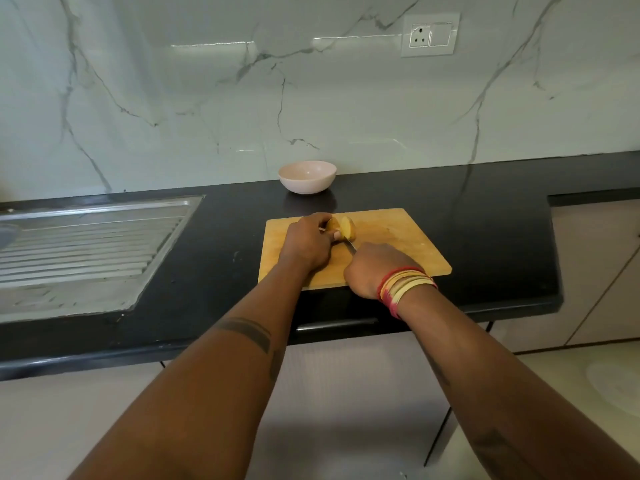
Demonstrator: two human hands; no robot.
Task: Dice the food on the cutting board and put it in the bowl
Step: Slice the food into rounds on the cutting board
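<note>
Holding the yellow-brown, partly cut piece of food (343, 227) steady on the rectangular wooden cutting board (398, 237), the left hand (306, 242) is curling its fingers around it so it is not rolling. The right hand (372, 268) is gripping the thin metal knife (350, 244), blade entering the food. The round pale pink bowl (307, 176) is waiting just behind the board, probably for an easy transfer.

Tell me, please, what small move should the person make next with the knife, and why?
Probably press the knife down through the potato. The right hand grips the knife, its blade at the potato, while the left hand holds the potato on the cutting board; the pieces look large, undiced, and the bowl looks empty.
</note>
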